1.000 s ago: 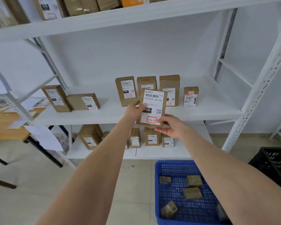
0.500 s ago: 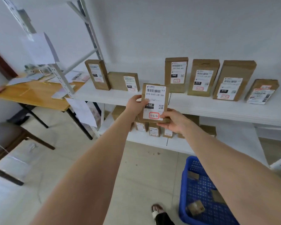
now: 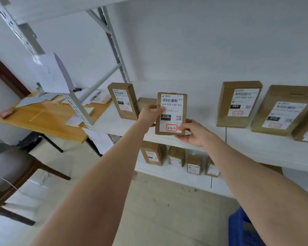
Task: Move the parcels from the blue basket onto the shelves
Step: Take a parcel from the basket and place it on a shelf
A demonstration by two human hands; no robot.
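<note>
Both hands hold a brown cardboard parcel [image 3: 172,110] upright, its white label facing me, just in front of the middle shelf [image 3: 256,146]. My left hand [image 3: 148,115] grips its left edge, thumb on the label. My right hand [image 3: 194,133] pinches its lower right corner from below. Only a corner of the blue basket [image 3: 242,228] shows at the bottom right; its contents are out of view.
Labelled parcels stand on the middle shelf: one to the left [image 3: 123,101], two to the right [image 3: 238,103] [image 3: 283,110]. Small parcels [image 3: 176,156] line the lower shelf. A wooden table [image 3: 48,119] with papers and a chair [image 3: 16,162] stand left of the shelf post [image 3: 75,103].
The view has swung left and closer to the shelf. The parcel, still held by both hands, now sits nearer the left part of the middle shelf. The basket has slid almost out of view.
</note>
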